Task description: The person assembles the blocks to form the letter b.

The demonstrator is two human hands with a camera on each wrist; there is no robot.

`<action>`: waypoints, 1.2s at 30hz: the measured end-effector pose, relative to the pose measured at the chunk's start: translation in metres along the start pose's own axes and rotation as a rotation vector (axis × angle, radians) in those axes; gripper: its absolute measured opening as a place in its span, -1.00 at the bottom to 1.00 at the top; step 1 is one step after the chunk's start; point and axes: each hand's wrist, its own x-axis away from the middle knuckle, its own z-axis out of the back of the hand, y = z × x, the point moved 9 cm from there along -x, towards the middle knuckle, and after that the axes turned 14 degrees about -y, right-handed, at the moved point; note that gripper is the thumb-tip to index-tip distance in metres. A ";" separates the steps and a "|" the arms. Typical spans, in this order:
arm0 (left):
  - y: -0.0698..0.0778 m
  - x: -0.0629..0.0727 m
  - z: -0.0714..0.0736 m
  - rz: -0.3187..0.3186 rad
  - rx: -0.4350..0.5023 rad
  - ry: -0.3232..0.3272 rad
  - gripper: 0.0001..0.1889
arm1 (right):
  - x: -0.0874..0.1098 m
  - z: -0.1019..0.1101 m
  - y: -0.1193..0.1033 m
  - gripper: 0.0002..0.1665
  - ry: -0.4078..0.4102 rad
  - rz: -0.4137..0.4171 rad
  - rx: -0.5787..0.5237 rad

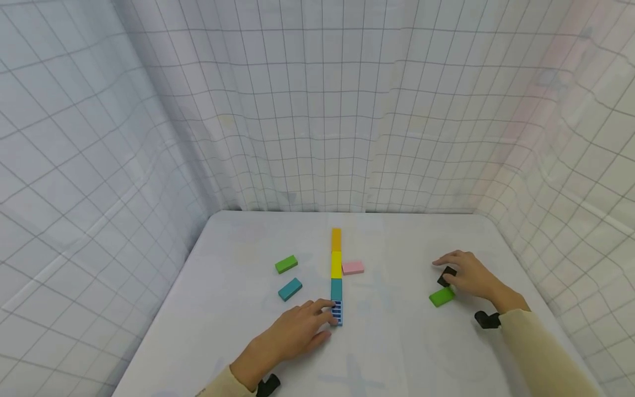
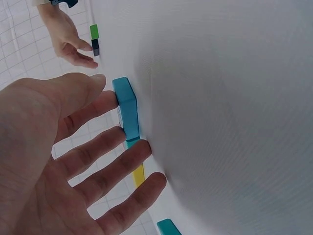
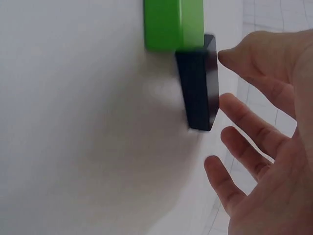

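Observation:
My left hand (image 1: 302, 331) rests its fingertips on a blue block (image 1: 338, 313) with a striped top, the near end of a straight row. In the left wrist view, the fingers are spread and nearly straight along the side of this blue block (image 2: 128, 110). Beyond it, end to end, lie a teal block (image 1: 336, 289), a yellow block (image 1: 336, 264) and an orange block (image 1: 336, 240). Over at the right, my right hand (image 1: 471, 278) hovers about a black block (image 1: 449, 273), thumb and fingers apart around it. A green block (image 3: 166, 24) sits right beside the black block.
A pink block (image 1: 353, 268) lies just right of the yellow one. Left of the row are another green block (image 1: 286, 264) and another teal block (image 1: 290, 289), both set at a slant. Gridded white cloth (image 1: 307, 121) encloses the white table (image 1: 397, 342) at the back and sides.

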 end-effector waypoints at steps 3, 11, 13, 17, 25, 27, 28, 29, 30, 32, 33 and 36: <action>0.000 0.000 0.000 0.002 0.005 -0.005 -0.71 | 0.005 -0.001 0.009 -0.52 -0.015 0.002 -0.015; 0.000 0.000 -0.001 -0.005 -0.003 0.002 -0.71 | 0.011 -0.004 0.015 -0.40 -0.019 0.015 -0.039; 0.000 0.000 -0.001 -0.006 -0.002 0.001 -0.71 | 0.011 -0.004 0.015 -0.42 -0.020 0.013 -0.040; 0.000 0.000 0.000 -0.008 -0.004 0.000 -0.71 | 0.011 -0.005 0.013 -0.47 -0.020 0.009 -0.041; 0.000 0.001 0.002 -0.007 -0.006 -0.003 -0.71 | 0.009 -0.007 0.013 -0.54 -0.024 -0.018 -0.056; 0.000 0.000 0.002 -0.007 -0.007 -0.004 -0.71 | 0.008 -0.008 0.013 -0.55 -0.027 -0.025 -0.055; 0.000 0.000 0.002 -0.007 -0.007 -0.004 -0.71 | 0.008 -0.008 0.013 -0.56 -0.027 -0.026 -0.054; 0.000 0.000 0.002 -0.007 -0.008 -0.003 -0.72 | 0.007 -0.009 0.013 -0.56 -0.028 -0.026 -0.056; 0.000 0.000 0.002 -0.007 -0.009 -0.003 -0.72 | 0.007 -0.009 0.013 -0.56 -0.027 -0.026 -0.054; 0.000 -0.001 0.002 -0.005 -0.011 -0.002 -0.72 | 0.006 -0.009 0.011 -0.57 -0.028 -0.018 -0.049; 0.000 -0.001 0.002 -0.004 -0.010 -0.002 -0.72 | 0.005 -0.009 0.010 -0.57 -0.027 -0.016 -0.047; 0.001 -0.001 0.003 -0.001 -0.011 -0.001 -0.72 | 0.004 -0.009 0.007 -0.54 -0.027 -0.010 -0.047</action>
